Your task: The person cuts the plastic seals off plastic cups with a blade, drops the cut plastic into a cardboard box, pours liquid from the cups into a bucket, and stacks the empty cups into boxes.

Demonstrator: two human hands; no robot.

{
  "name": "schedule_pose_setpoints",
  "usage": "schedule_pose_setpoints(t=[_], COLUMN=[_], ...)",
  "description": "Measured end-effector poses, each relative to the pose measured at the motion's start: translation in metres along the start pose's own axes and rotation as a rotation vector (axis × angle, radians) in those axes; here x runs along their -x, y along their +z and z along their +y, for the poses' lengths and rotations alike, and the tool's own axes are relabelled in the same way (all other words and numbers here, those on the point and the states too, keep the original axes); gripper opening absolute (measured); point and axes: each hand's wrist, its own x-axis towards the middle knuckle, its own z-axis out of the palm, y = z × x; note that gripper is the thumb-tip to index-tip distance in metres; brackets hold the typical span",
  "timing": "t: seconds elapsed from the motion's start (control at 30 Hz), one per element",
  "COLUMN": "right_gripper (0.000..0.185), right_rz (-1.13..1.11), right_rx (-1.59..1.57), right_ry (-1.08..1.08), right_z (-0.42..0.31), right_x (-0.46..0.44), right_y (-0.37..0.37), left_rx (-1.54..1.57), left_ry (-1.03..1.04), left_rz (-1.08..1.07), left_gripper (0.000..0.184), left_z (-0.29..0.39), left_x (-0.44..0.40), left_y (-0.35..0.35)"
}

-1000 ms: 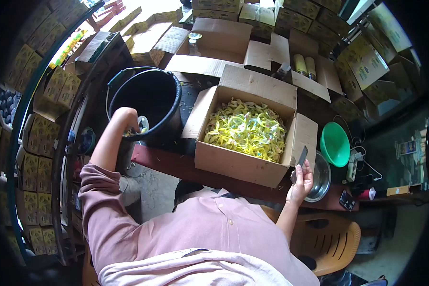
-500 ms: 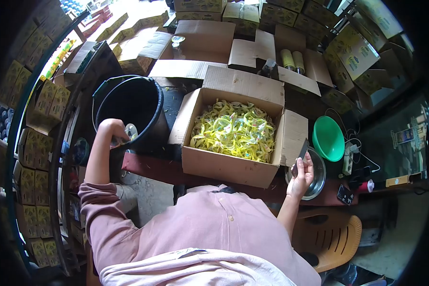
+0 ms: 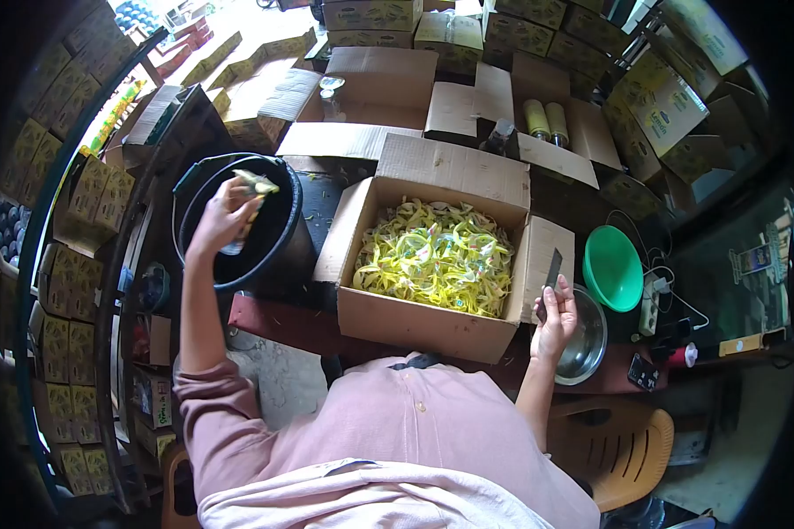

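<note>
My left hand [image 3: 223,214] is over the black bucket [image 3: 306,238], its fingers closed round a slim bottle-like thing [image 3: 243,227] with a pale yellow upper end and a clear lower end; its exact kind is unclear. My right hand [image 3: 556,322] grips a knife [image 3: 552,275], blade pointing up, beside the right flap of the open cardboard box [image 3: 423,331]. A heap of thin yellow and white strips [image 3: 432,256] fills that box. Below and behind my right hand sits a steel bowl [image 3: 588,339].
A green basin [image 3: 613,269], a white power strip [image 3: 651,304] and a phone [image 3: 643,371] lie to the right. Further back, open cartons [image 3: 384,75] hold bottles and two yellow cylinders [image 3: 546,122]. Printed boxes [image 3: 68,344] line the left shelf. An orange chair [image 3: 609,450] stands at lower right.
My left hand has risen from the bucket's near rim to above its opening, bringing the bottle-like thing upright. My right hand still holds the knife, and the view has shifted slightly.
</note>
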Motion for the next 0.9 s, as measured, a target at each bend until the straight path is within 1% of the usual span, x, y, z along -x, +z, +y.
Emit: schedule_pose_setpoints(t=[0.03, 0.07, 0.1, 0.13, 0.17, 0.23, 0.27, 0.3, 0.33, 0.37, 0.43, 0.47, 0.53, 0.63, 0.77, 0.9], right_gripper=[0.033, 0.034, 0.035, 0.038, 0.036, 0.028, 0.025, 0.021, 0.02, 0.022, 0.024, 0.025, 0.029, 0.03, 0.031, 0.029], right_rz=[-0.024, -0.047, -0.069, -0.119, -0.174, -0.244, -0.299, -0.352, -0.405, -0.409, -0.484, -0.506, -0.552, -0.663, -0.699, -0.693], right_rx=[0.0, 0.002, 0.005, 0.039, 0.068, 0.222, 0.36, 0.499, 0.623, 0.708, 0.789, 0.858, 0.989, 1.019, 1.047, 1.045], right_ry=[0.009, 0.02, 0.03, 0.043, 0.043, -0.035, -0.224, -0.412, -0.6, -0.751, -0.934, -0.982, -1.08, -1.178, -1.251, -1.34], right_z=[0.002, 0.004, 0.006, 0.002, 0.0, -0.006, -0.01, -0.017, -0.034, -0.041, -0.047, -0.051, -0.059, -0.064, -0.064, -0.061], right_x=[-0.001, -0.002, -0.004, -0.001, 0.0, 0.005, 0.005, 0.005, 0.007, 0.006, 0.0, -0.001, -0.004, -0.008, -0.01, -0.013], right_y=[0.004, 0.009, 0.014, 0.023, 0.032, 0.049, 0.057, 0.066, 0.078, 0.084, 0.089, 0.089, 0.088, 0.088, 0.091, 0.091], left_rx=[0.188, 0.332, 0.472, 0.499, 0.445, 0.766, 0.815, 0.581, 0.441, 0.301, 0.32, 0.331, 0.292, 0.197, 0.118, 0.272], left_ry=[-0.013, 0.046, 0.006, 0.005, 0.063, 0.096, 0.116, 0.286, 0.391, 0.491, 0.435, 0.423, 0.44, 0.493, 0.523, 0.359], left_rz=[-0.033, -0.129, -0.144, -0.2, -0.223, -0.277, -0.351, -0.316, -0.27, -0.223, -0.197, -0.241, -0.222, -0.172, -0.159, -0.261], left_gripper=[0.042, 0.037, 0.033, 0.037, 0.046, 0.058, 0.066, 0.07, 0.069, 0.069, 0.063, 0.064, 0.064, 0.064, 0.064, 0.066], left_z=[0.02, 0.036, 0.063, 0.064, 0.073, 0.098, 0.095, 0.098, 0.123, 0.147, 0.154, 0.157, 0.157, 0.157, 0.165, 0.171], left_x=[0.004, 0.008, 0.017, 0.02, 0.026, 0.039, 0.043, 0.043, 0.048, 0.053, 0.055, 0.057, 0.058, 0.058, 0.063, 0.069], left_y=[0.012, 0.026, 0.042, 0.06, 0.08, 0.119, 0.136, 0.151, 0.149, 0.146, 0.163, 0.163, 0.164, 0.159, 0.149, 0.144])
